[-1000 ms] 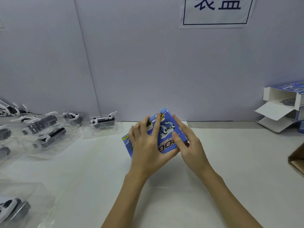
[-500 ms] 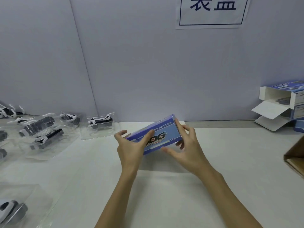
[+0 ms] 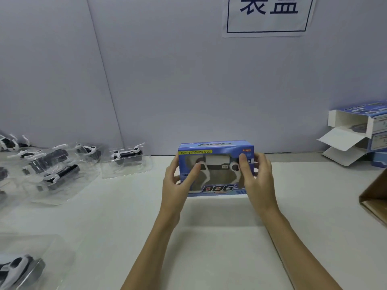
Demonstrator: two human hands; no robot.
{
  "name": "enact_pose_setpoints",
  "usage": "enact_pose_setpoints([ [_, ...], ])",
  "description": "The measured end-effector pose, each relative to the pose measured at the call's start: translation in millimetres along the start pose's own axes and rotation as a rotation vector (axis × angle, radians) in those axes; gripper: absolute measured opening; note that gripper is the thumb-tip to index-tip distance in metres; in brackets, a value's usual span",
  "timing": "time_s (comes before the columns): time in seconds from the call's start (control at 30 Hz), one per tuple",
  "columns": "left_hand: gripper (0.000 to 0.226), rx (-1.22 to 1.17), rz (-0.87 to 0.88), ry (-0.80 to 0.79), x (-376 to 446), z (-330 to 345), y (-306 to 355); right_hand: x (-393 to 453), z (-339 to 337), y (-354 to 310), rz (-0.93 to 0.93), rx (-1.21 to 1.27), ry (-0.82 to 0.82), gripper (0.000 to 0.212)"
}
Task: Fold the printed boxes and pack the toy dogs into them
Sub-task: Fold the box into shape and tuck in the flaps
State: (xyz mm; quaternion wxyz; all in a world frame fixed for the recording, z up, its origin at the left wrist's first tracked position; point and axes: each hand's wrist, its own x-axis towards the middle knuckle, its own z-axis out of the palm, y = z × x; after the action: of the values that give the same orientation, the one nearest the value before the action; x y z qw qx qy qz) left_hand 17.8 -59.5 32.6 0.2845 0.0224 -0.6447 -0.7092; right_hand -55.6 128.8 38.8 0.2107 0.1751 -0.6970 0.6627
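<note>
While both hands, left and right, grip the packed box, it likely joins the boxes rightward.

Printed card, clear plastic and matt paper.

Between the fingers the blue box is smooth printed cardboard with a slight sheen and a clear film window. Left of the fingers, toy dogs of glossy black and white plastic sit in transparent, shiny blister trays. The surface under them looks matt white. Far right, a brown carton shows dull, raw cardboard.
</note>
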Motion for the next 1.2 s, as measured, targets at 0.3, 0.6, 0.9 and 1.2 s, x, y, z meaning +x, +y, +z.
enact_pose_setpoints([
  [0.3, 0.05, -0.259, -0.183, 0.059, 9.1, -11.5, -8.2, -8.9, 18.2, 6.9, 0.154, 0.19, -0.241, 0.045],
  [0.6, 0.039, -0.251, -0.192, 0.066, 12.0, -19.2, -15.2, -3.6, 7.7, 5.3, 0.322, 0.272, -0.3, 0.031],
  [0.9, 0.035, -0.165, -0.199, -0.009, 14.1, -18.0, -16.4, 14.1, -28.8, 1.0, 0.464, -0.012, -0.522, 0.066],
  [1.2, 0.055, -0.21, -0.265, 0.209, 19.0, -20.2, -28.6, 32.0, -68.6, -19.4, 0.451, 0.219, -0.174, 0.066],
])
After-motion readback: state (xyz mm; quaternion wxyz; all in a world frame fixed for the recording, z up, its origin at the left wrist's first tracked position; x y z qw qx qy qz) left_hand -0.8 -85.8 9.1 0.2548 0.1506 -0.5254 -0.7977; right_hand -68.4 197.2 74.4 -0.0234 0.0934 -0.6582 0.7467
